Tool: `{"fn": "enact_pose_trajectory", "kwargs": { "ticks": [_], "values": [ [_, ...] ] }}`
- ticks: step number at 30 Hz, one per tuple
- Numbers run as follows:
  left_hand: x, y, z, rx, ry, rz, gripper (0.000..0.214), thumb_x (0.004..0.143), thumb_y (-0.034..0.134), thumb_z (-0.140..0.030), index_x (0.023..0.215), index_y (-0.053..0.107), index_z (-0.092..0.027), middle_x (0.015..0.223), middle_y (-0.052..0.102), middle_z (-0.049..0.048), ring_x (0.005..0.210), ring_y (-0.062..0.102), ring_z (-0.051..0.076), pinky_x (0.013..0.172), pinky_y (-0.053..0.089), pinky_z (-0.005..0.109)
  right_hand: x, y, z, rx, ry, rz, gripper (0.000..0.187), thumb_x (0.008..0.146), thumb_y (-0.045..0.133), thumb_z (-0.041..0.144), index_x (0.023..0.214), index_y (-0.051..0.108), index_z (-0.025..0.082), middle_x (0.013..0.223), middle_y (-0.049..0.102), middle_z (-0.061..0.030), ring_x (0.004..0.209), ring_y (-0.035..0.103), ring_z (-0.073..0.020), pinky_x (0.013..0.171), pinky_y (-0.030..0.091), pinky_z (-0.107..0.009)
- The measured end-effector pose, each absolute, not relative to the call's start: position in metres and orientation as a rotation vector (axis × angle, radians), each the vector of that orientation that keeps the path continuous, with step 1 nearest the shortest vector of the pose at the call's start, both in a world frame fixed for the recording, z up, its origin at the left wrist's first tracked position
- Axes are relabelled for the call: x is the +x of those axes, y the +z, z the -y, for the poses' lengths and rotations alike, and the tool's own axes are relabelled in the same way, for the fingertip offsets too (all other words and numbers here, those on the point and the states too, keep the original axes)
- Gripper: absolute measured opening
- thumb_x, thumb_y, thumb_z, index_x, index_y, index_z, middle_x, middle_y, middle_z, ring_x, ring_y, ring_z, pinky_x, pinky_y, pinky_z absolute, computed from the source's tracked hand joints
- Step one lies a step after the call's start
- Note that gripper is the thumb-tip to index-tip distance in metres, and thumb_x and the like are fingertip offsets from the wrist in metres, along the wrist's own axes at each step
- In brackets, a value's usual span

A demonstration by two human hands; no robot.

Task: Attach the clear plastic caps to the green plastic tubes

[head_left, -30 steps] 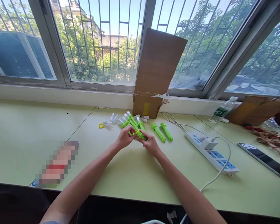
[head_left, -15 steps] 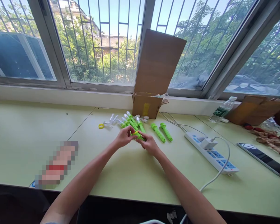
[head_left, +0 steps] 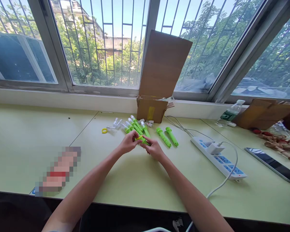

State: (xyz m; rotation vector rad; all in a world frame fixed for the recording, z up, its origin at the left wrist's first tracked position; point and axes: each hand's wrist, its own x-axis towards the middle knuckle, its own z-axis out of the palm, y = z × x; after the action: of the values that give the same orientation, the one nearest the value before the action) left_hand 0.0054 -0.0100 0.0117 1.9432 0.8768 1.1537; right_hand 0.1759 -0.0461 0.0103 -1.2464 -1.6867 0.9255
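My left hand (head_left: pixel 129 142) pinches a yellow ring (head_left: pixel 139 137) at one end of a ridged green plastic tube (head_left: pixel 144 140). My right hand (head_left: pixel 155 149) grips the other end of this tube, fingers wrapped partly round it. Just beyond my hands lie several similar green tubes with clear tips (head_left: pixel 136 122). To the right are two green tubes without clear tips, one of them nearer (head_left: pixel 163 137) and one farther (head_left: pixel 172 136). Left of the pile rest a loose yellow ring (head_left: pixel 104 130) and some clear plastic pieces (head_left: pixel 113 128).
An open cardboard box (head_left: pixel 149 109) stands by the window behind the pile. On the right are a white power strip (head_left: pixel 218 158) with cables, a phone (head_left: pixel 272 163), a water bottle (head_left: pixel 229 114) and wooden pieces (head_left: pixel 277 145). A blurred-out item (head_left: pixel 59 170) lies at left.
Both hands stay almost in place, still holding the green tube and the yellow ring. The whole view has shifted very slightly.
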Motion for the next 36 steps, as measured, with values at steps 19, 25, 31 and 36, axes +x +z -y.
{"fn": "enact_pose_trajectory", "kwargs": {
  "ticks": [19, 25, 31, 36],
  "values": [
    [0.0083, 0.0101, 0.0102, 2.041, 1.269, -0.842, 0.024, 0.075, 0.062, -0.036, 0.071, 0.049, -0.017, 0.07, 0.048, -0.0015, 0.056, 0.04, 0.007, 0.049, 0.036, 0.02, 0.1762, 0.0087, 0.0439, -1.264, 0.869, 1.703, 0.07, 0.07, 0.061, 0.046, 0.13, 0.049, 0.011, 0.058, 0.054, 0.003, 0.042, 0.037, -0.0073, 0.043, 0.035, -0.022],
    [0.0061, 0.0092, 0.0102, 2.115, 1.221, -0.797, 0.019, 0.079, 0.058, -0.033, 0.071, 0.053, -0.017, 0.076, 0.049, 0.0006, 0.057, 0.043, 0.007, 0.051, 0.04, 0.022, 0.1753, 0.0097, 0.0458, -1.297, 0.669, 1.75, 0.056, 0.073, 0.059, 0.043, 0.122, 0.058, 0.015, 0.067, 0.064, -0.0024, 0.056, 0.053, -0.0149, 0.05, 0.041, -0.024],
    [0.008, 0.008, 0.0073, 2.1, 1.232, -0.801, 0.02, 0.078, 0.059, -0.035, 0.072, 0.055, -0.017, 0.078, 0.051, 0.0015, 0.061, 0.046, 0.008, 0.053, 0.043, 0.022, 0.1745, 0.0092, 0.0449, -1.303, 0.653, 1.741, 0.056, 0.073, 0.059, 0.04, 0.124, 0.056, 0.018, 0.079, 0.068, -0.0035, 0.062, 0.056, -0.0169, 0.054, 0.043, -0.025],
    [0.0115, 0.0085, 0.004, 2.022, 1.248, -0.843, 0.023, 0.075, 0.062, -0.038, 0.071, 0.055, -0.016, 0.08, 0.051, 0.0018, 0.067, 0.05, 0.009, 0.05, 0.044, 0.019, 0.1738, 0.0082, 0.0435, -1.303, 0.633, 1.685, 0.058, 0.073, 0.059, 0.042, 0.125, 0.055, 0.015, 0.084, 0.069, -0.0057, 0.059, 0.055, -0.0163, 0.052, 0.042, -0.024]
  ]
}}
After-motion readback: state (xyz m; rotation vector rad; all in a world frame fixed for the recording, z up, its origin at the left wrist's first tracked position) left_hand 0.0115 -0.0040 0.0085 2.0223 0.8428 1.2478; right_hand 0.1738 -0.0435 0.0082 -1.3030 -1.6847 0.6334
